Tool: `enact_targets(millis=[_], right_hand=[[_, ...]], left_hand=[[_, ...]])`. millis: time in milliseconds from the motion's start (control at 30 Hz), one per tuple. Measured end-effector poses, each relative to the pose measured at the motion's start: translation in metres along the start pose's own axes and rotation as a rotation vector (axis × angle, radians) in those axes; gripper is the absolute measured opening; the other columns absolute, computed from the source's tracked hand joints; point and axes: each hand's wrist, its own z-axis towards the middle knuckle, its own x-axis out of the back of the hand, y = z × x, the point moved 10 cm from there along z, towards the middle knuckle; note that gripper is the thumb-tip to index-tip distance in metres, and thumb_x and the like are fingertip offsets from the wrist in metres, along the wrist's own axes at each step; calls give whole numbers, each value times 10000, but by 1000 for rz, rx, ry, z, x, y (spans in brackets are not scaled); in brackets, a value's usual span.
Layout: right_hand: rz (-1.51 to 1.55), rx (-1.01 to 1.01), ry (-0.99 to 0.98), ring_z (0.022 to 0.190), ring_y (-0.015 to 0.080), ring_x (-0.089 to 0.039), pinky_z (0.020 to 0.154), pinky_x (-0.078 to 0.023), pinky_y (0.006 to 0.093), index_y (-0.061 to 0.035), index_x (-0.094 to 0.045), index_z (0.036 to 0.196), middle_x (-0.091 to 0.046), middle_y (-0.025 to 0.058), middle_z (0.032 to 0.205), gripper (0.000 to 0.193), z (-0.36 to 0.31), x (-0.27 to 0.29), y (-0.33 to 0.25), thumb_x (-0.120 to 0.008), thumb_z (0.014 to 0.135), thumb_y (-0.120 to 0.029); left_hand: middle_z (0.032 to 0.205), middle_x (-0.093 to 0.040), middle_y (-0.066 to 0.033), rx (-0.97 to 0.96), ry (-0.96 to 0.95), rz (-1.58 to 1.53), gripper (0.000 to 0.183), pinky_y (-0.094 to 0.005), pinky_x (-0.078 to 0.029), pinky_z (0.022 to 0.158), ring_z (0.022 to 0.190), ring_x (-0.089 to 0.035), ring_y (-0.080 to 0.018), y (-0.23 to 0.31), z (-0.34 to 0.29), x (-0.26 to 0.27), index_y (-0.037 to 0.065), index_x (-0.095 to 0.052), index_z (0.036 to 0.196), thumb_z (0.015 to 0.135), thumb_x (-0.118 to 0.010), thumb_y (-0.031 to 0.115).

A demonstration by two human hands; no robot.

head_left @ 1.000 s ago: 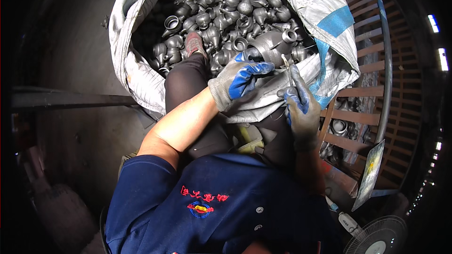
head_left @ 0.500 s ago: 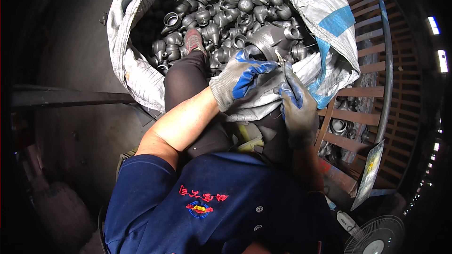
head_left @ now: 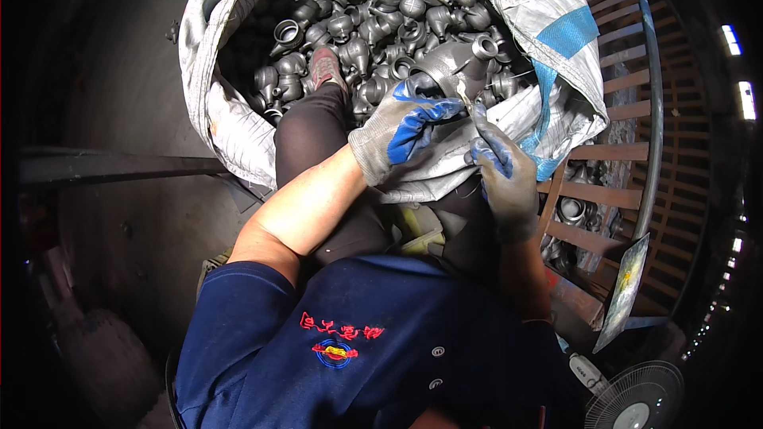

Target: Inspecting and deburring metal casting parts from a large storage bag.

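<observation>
My left hand (head_left: 405, 123), in a grey glove with a blue palm, is closed at the near rim of a large dark grey metal casting (head_left: 455, 67). The casting lies tilted, with a short round pipe opening at its upper right. My right hand (head_left: 506, 179), gloved alike, pinches a small slim tool (head_left: 463, 94) with a pale, shiny tip. Its tip meets the casting beside my left thumb; the rest is hidden by my fingers. Below both hands runs the folded near edge of a white woven bulk bag (head_left: 437, 179).
Many smaller grey metal castings (head_left: 381, 24) fill the bag, and my shoe (head_left: 326, 67) rests among them. A rusty slatted metal crate (head_left: 608, 155) with more castings stands at the right. A fan (head_left: 636, 405) is at the lower right, and a dark metal bar (head_left: 119, 167) at the left.
The large casting has tipped slightly up and left, along with my left hand. The small tool in my right hand has shifted a little to the left.
</observation>
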Motion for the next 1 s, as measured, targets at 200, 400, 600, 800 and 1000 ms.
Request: enact_targets(millis=[200,400,600,800,1000], right_hand=[[180,-13,-12,786,75,-557,700,-461,202,55,-483,1227,-608,121,1047,397,3,-2,-4,-467,831,65],[314,-268,-50,500,-26,-333,447,-279,130,-19,-496,1251,-585,-24,736,406,-4,-4,13,-460,849,28],[272,-310,-86,658,18,-489,555,-405,163,45,-503,1213,-609,61,1012,404,-6,-7,14,-455,813,81],[694,-311,-39,539,12,-428,473,-360,169,43,-468,1240,-604,56,901,431,-7,-3,6,-471,809,67],[307,-52,84,502,15,-420,441,-326,152,75,-462,1215,-597,68,785,380,-9,13,7,-471,852,-36]], left_hand=[[1029,-616,-110,426,-98,-409,285,-331,-448,883,967,-592,-231,-32,-14,-16,40,-622,1042,764,-575,-5],[1101,-590,-79,390,-21,-503,238,-273,-440,902,997,-569,-157,-28,-12,-10,-3,-610,1041,805,-575,-13],[1040,-610,-81,711,167,-863,300,-244,-485,830,930,-600,-143,-32,-15,-17,-2,-562,1108,810,-587,-23],[915,-639,-32,595,259,-677,289,-203,-497,651,769,-598,-72,-34,-11,-11,9,-562,1089,806,-621,8],[693,-588,5,698,386,-557,73,-213,-427,495,574,-535,-64,-51,-20,1,60,-641,856,788,-662,74]])
